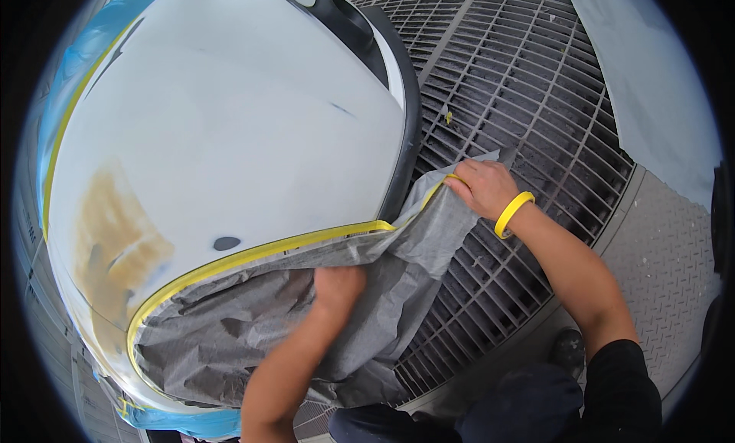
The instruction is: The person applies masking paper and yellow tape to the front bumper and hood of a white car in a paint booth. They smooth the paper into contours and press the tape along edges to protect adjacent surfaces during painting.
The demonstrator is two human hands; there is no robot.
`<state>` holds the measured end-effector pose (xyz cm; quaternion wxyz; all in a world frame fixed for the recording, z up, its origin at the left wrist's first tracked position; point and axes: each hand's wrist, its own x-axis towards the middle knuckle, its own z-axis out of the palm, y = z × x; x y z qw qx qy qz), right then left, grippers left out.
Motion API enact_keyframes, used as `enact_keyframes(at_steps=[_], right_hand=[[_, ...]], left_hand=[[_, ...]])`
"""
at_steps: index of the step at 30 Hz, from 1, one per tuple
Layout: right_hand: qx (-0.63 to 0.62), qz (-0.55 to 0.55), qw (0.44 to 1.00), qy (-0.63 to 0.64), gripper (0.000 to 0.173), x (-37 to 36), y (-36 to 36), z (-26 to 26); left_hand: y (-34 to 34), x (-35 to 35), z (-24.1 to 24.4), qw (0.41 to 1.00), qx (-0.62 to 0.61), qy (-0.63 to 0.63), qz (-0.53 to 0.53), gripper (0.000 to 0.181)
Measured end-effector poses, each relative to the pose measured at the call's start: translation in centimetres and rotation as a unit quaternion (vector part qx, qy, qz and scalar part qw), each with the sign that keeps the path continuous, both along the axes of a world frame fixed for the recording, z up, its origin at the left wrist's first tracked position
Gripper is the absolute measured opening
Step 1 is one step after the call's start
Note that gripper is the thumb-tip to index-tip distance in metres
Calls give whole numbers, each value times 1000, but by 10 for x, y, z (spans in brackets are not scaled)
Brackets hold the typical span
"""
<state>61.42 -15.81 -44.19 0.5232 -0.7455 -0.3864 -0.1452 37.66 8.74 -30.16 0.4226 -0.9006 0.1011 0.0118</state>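
Note:
A white car bumper (241, 110) lies before me, and yellow masking tape (275, 247) follows the curve of its wheel arch. Grey masking paper (212, 339) hangs crumpled below that tape and spreads to the right. At the bumper's right end, my right hand (485, 185) pinches the taped upper edge of the paper and holds it out past the bumper. Around my right wrist sits a roll of yellow tape (515, 214). My left hand (340, 285) is at the paper inside the arch, slightly blurred; its fingers are hidden.
Steel floor grating (505, 93) runs beneath and beside the bumper. Blue masking film (103, 47) covers the far left side, with more blue film (184, 423) lower down. Pale sheeting (654, 87) is at the upper right, above a tread-plate floor (660, 265).

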Motion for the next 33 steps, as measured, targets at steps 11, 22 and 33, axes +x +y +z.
enact_keyframes(at_steps=[11,22,33], right_hand=[[-141,213,944,208,42,17,-59,76],[-124,167,963,173,33,30,-61,121],[-122,59,988,68,30,31,-52,76]], left_hand=[[-100,-11,-122,984,-56,86,148,64],[-61,9,-228,966,24,195,169,61],[-83,-72,-141,875,-203,357,256,31]])
